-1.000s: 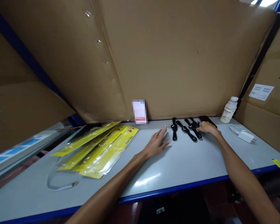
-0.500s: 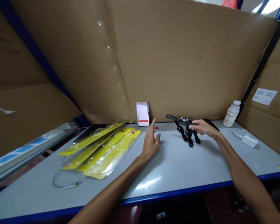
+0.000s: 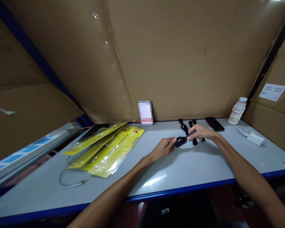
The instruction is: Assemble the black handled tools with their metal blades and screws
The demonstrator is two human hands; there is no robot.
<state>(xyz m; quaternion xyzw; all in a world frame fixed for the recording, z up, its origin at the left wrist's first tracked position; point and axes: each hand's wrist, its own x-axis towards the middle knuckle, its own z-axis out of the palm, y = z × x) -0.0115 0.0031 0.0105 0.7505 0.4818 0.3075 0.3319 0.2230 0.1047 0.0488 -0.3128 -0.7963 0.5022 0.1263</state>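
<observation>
A black spokeshave (image 3: 180,142) is held above the table between my two hands. My left hand (image 3: 163,148) is closed on one of its handles, thumb on top. On the opposite handle, my right hand (image 3: 200,132) is closed, fingers pinched round it. Behind and beneath my right hand lie several more black spokeshaves (image 3: 184,129) on the grey table, partly hidden by the hand and the held tool.
Yellow-backed clear blister packs (image 3: 116,153) overlap on the left, near a grey cable (image 3: 71,185). A lit phone (image 3: 146,114) leans against the cardboard wall (image 3: 168,63). To the right are a dark phone (image 3: 214,124), a white bottle (image 3: 237,112) and a white charger (image 3: 255,138).
My right hand has brought the spokeshave left and nearer. My left hand, open before, has moved right and closed on its other handle. The view has shifted slightly.
</observation>
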